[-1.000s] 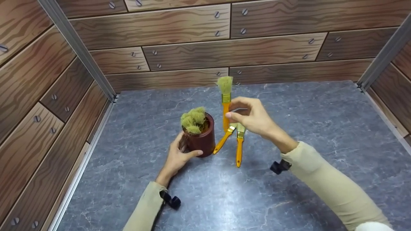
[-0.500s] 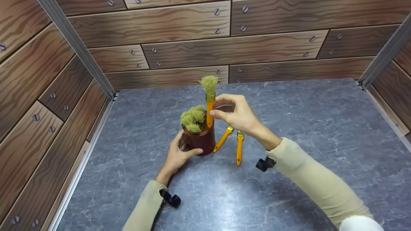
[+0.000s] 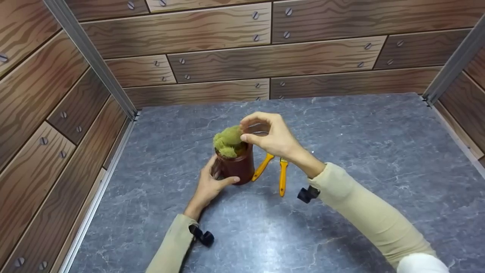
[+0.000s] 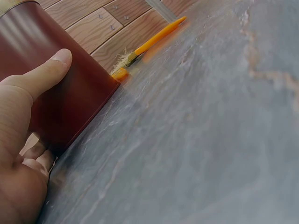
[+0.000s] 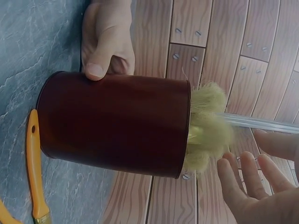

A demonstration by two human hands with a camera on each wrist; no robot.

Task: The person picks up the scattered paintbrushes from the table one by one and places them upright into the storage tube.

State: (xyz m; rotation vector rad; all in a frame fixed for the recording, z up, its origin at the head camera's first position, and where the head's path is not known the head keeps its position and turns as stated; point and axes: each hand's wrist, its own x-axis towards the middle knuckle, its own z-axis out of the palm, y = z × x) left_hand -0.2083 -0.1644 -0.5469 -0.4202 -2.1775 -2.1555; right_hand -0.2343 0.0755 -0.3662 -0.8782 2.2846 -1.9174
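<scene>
A dark red cylindrical cup stands upright on the table, with several brush heads sticking up over its rim. My left hand grips the cup low on its side; in the left wrist view its thumb lies across the wall. Over the rim my right hand is beside the bristles, thumb and fingers apart. In the right wrist view, this hand holds nothing, and one brush head in front of it is blurred.
Two orange-handled paintbrushes lie right of the cup: one angled brush close to its base, one brush farther right. The grey marbled table is bounded by wood-patterned walls at the back and sides.
My right hand carried a paintbrush leftward over the cup. The brush has dropped into it, and the fingers have let go. My left hand stays on the cup.
</scene>
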